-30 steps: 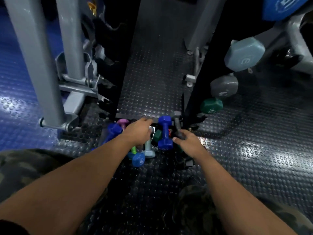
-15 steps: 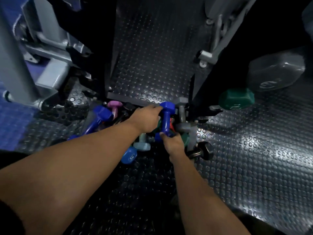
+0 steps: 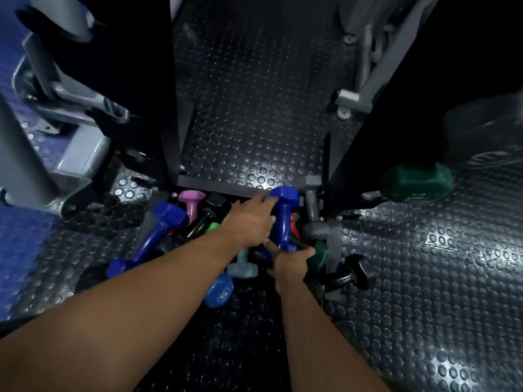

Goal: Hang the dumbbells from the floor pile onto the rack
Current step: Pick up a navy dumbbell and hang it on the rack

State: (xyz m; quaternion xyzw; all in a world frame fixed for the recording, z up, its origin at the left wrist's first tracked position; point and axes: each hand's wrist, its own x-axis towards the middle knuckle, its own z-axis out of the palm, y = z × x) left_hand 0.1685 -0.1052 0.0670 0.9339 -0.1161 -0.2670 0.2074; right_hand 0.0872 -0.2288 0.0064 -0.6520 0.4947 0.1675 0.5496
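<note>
Our right hand [image 3: 291, 260] is curled round the lower end of the upright blue dumbbell [image 3: 283, 219] in the floor pile, and our left hand [image 3: 249, 222] rests beside its shaft, fingers fairly straight. Coating looks grippy and it's probably light-ish; we'd grab the narrow shaft.

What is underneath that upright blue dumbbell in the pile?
Under the blue dumbbell show bits of red and a green dumbbell. The right hand covers its lower end.

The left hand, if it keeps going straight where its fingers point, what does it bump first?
Probably the black rack crossbar, just past the left hand fingertips, though depth is hard to judge. The upright blue dumbbell stands beside it.
</note>
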